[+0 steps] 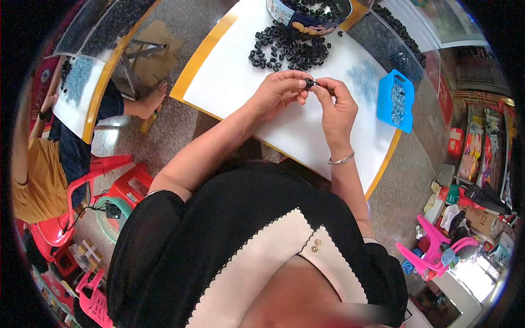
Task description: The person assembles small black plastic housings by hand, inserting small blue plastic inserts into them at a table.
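Note:
Over the white table top point(219, 82), my left hand point(281, 93) pinches a small black plastic part point(309, 83) between thumb and forefinger. My right hand point(337, 104), with a bracelet at its wrist, meets it from the other side. Its thumb and forefinger are pressed together at the part's right end; whatever tiny piece they hold is too small to make out. Just beyond my hands lies a heap of similar black parts point(295, 46). To the right, small clear bluish pieces point(363, 76) are scattered on the table, and more of them fill a blue plastic tray point(386, 101).
A round tin point(279, 12) of black parts stands at the table's far edge, which has yellow trim point(199, 57). At left, another person point(41, 180) sits on a red chair point(74, 202) by a second table. A pink stool point(432, 246) and cluttered shelves point(476, 147) are at right.

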`<state>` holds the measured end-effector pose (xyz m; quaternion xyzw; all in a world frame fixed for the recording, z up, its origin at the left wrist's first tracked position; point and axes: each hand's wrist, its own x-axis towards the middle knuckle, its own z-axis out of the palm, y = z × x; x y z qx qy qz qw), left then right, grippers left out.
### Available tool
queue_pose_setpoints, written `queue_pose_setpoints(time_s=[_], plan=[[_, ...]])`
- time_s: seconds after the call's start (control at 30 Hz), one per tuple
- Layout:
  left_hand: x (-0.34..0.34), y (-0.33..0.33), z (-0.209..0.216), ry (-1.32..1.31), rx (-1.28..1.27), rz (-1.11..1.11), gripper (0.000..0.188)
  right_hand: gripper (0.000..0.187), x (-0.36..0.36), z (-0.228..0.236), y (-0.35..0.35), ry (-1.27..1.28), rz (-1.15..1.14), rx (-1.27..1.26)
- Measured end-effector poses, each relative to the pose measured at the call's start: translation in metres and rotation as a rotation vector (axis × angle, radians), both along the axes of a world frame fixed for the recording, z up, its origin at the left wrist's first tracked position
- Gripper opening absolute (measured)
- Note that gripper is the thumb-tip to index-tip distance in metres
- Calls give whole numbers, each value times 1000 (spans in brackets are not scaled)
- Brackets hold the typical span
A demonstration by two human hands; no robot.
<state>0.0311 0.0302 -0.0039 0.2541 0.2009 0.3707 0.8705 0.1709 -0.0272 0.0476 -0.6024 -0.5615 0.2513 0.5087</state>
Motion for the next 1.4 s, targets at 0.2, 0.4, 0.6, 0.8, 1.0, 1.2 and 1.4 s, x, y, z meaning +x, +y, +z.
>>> queue_pose_setpoints(time_s=[0.2,0.4,0.6,0.8,1.0,1.2,1.4], plan=[[3,-2,3,56,33,21,23,13,2,3,-2,-184,2,56],[4,-5,5,102,80,48,19,11,3,4,-4,-329,54,167],[4,-6,5,176,135,16,22,11,13,3,-3,-388,173,191],[5,-4,2,218,167,-23,23,11,16,0,0,-361,191,188],[4,-4,7,133,143,-99,26,16,17,-12,-1,-376,194,167],[0,2,3,141,210,-227,27,19,24,-5,-1,-375,287,94],[1,2,-3,79,150,-234,27,17,26,-4,-3,-174,259,7]])
